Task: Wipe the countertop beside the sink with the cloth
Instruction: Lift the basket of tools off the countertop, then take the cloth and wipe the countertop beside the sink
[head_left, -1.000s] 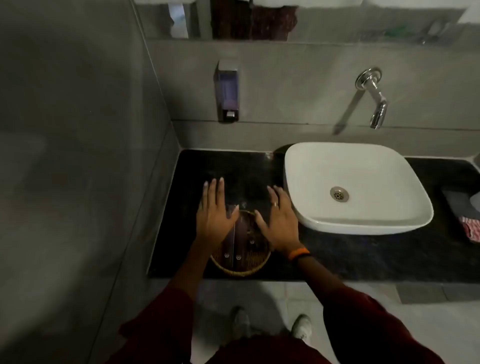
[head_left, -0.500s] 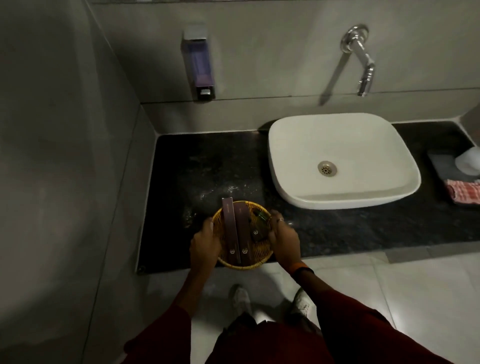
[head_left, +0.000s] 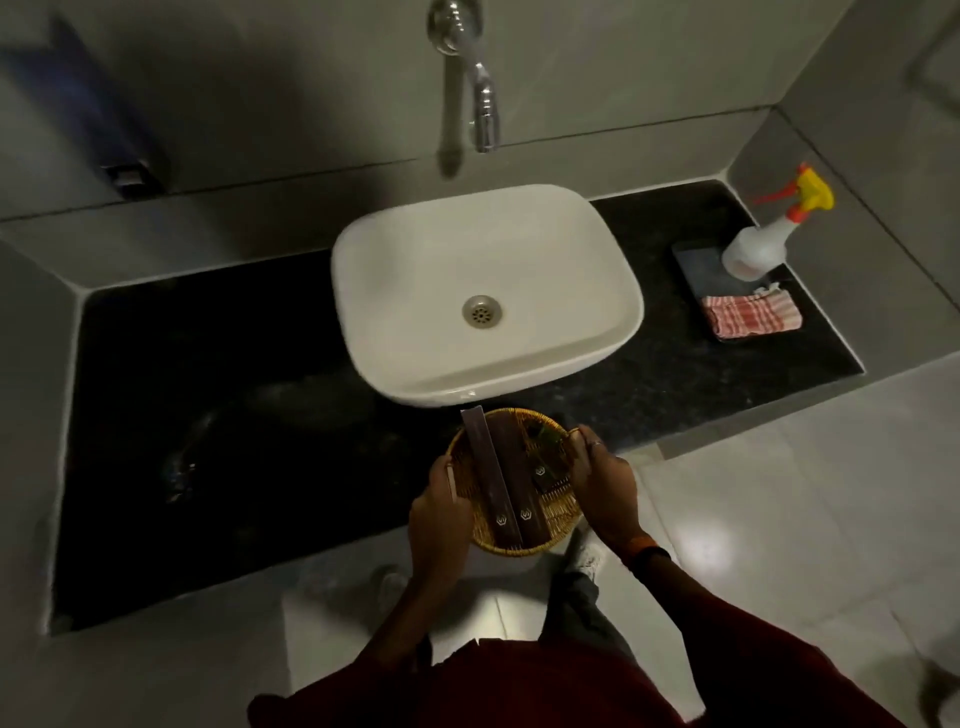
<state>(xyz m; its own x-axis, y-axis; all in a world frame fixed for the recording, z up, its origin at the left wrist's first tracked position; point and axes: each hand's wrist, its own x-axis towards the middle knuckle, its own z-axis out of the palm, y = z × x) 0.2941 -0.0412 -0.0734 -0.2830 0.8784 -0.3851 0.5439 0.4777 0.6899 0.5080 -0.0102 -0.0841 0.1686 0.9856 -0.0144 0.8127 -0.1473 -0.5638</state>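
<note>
Both hands, the left hand (head_left: 439, 512) and the right hand (head_left: 605, 483), grip the wicker basket (head_left: 511, 543) by its rim. I think it is lifted to free the dark countertop (head_left: 218, 441); the cloth (head_left: 750, 314) waits beyond the sink (head_left: 415, 270).

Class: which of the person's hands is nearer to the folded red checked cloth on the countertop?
The right hand. It grips the basket rim on the side toward the cloth; the left hand grips the far rim. Neither touches the cloth.
</note>
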